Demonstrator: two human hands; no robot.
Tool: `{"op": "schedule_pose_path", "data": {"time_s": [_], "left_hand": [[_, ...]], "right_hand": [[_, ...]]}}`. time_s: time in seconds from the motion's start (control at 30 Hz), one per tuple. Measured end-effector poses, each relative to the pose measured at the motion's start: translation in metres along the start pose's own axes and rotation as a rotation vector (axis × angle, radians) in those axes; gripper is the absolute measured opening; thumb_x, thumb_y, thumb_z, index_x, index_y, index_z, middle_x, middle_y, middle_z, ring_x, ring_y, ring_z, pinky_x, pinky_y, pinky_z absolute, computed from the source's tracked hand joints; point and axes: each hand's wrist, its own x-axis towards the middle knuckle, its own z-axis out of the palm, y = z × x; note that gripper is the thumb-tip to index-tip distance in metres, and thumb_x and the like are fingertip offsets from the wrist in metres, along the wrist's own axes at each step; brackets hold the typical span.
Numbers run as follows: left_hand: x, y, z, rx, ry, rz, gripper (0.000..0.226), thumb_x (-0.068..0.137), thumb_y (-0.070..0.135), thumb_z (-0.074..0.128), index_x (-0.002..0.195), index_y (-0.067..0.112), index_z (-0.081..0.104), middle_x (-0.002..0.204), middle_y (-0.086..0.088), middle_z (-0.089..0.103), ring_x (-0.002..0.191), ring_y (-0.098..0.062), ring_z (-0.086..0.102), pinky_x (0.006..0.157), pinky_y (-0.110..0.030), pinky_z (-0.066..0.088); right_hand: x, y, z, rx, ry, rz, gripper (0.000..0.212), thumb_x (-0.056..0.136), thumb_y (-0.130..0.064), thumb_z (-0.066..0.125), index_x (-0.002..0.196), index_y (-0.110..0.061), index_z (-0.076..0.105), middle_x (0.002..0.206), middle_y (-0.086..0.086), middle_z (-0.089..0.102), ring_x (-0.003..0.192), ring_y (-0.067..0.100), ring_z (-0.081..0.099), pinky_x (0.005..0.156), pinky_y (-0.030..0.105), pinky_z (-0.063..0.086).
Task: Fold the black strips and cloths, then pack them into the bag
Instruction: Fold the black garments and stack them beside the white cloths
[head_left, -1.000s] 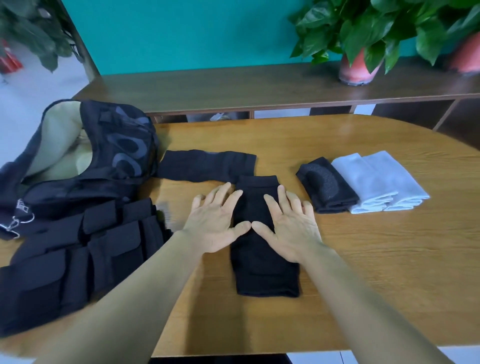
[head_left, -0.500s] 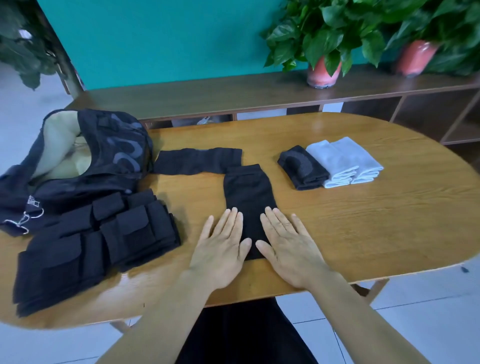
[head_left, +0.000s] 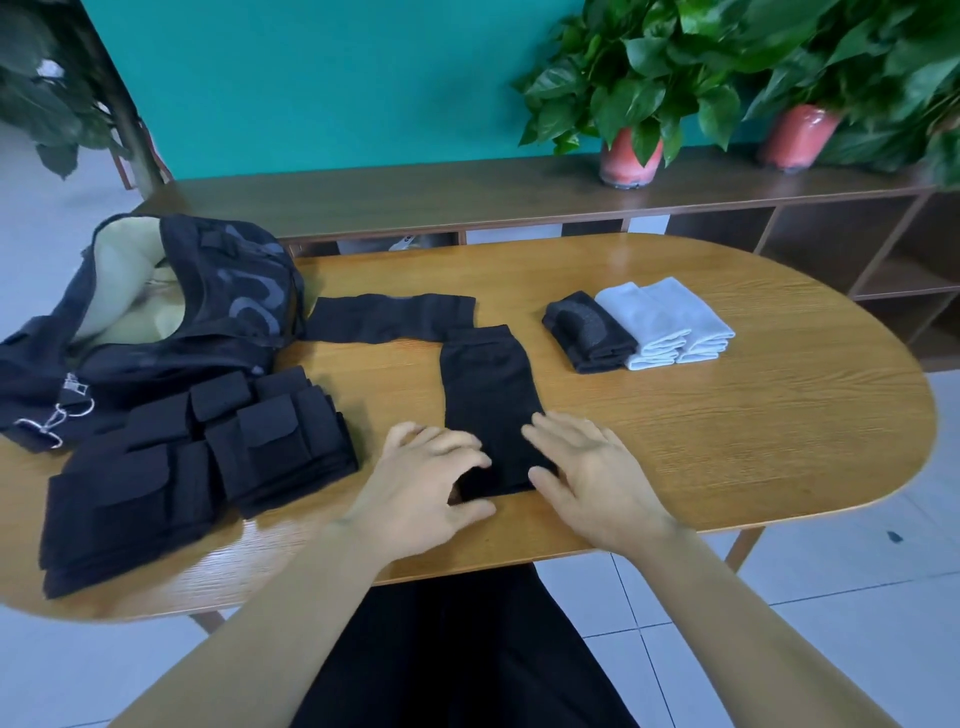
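Teal wall (head_left: 322, 78) behind. Low brown shelf (head_left: 467, 192) along it, bearing two plants in red pots (head_left: 629, 158). Oval wooden table (head_left: 753, 426) in front. Pale tiled floor (head_left: 841, 587) below. Soft, even light.

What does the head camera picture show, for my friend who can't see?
Two hands, left and right, reach for the near end of a black strip on a wooden table. An open bag lies left.
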Motion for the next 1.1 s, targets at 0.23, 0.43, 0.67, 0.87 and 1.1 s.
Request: {"op": "schedule_pose_path", "data": {"time_s": [0.23,0.43,0.67,0.87,1.1], "left_hand": [[0.012,0.001,0.000,0.051,0.059,0.047,0.024,0.093,0.042,0.053,0.106,0.032,0.071,0.116,0.018,0.065,0.107,0.001,0.055,0.104,-0.025,0.012],[0.020,0.002,-0.004,-0.230,0.058,-0.190,0.008,0.084,0.033,0.062,0.075,0.034,0.063,0.069,0.016,0.065,0.073,-0.004,0.059,0.106,-0.037,0.031],[0.021,-0.003,-0.005,-0.827,0.026,-0.422,0.024,0.086,0.054,0.061,0.097,0.034,0.067,0.094,0.017,0.070,0.094,-0.001,0.063,0.090,-0.029,0.049],[0.042,-0.004,0.009,-0.651,0.194,-0.500,0.034,0.092,0.039,0.060,0.076,0.009,0.058,0.064,-0.002,0.057,0.061,-0.019,0.052,0.065,-0.038,0.046],[0.052,-0.004,0.013,-0.314,0.225,-0.592,0.045,0.096,0.048,0.050,0.060,0.024,0.038,0.051,0.009,0.040,0.051,-0.011,0.039,0.083,-0.043,0.045]], "right_hand": [[0.001,-0.003,-0.001,-0.013,-0.074,-0.041,0.055,0.077,-0.018,0.059,0.132,-0.018,0.058,0.136,-0.006,0.056,0.129,0.013,0.046,0.109,0.021,0.022],[0.011,0.001,0.004,0.110,0.031,0.049,0.041,0.083,-0.015,0.063,0.124,-0.021,0.063,0.118,-0.007,0.064,0.112,0.011,0.053,0.098,0.025,0.040],[0.031,0.003,0.006,0.541,0.127,0.423,0.024,0.090,-0.030,0.064,0.068,-0.023,0.057,0.062,-0.010,0.054,0.059,0.007,0.048,0.059,0.028,0.043],[0.048,0.002,0.010,0.350,0.139,0.504,0.025,0.095,-0.043,0.053,0.078,-0.025,0.056,0.065,-0.008,0.058,0.059,0.008,0.050,0.055,0.025,0.039],[0.066,0.004,0.017,0.158,0.139,0.520,0.031,0.096,-0.047,0.049,0.084,-0.021,0.060,0.067,-0.006,0.061,0.067,0.015,0.059,0.060,0.028,0.046]]}}
